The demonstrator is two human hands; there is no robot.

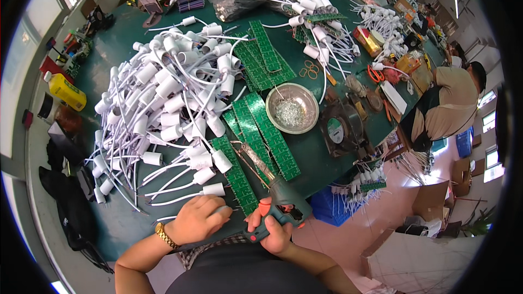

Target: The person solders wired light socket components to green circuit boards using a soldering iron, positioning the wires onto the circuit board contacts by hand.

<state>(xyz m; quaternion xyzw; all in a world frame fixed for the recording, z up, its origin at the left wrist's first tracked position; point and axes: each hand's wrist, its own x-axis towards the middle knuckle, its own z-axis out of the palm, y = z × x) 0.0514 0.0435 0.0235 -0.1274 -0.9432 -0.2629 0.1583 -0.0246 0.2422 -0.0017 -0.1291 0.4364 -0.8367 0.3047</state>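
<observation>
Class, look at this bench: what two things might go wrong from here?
If the soldering tool in the right hand is hot, its metal end might scorch the nearby white socket. The heaped sockets overlap, so pulling one out could send others sliding.

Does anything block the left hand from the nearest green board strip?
Nothing visible separates the left hand from the near end of the green strip. A white socket lies beyond the hand, left of the strip; the right hand holds a soldering tool slanting from the right.
</observation>
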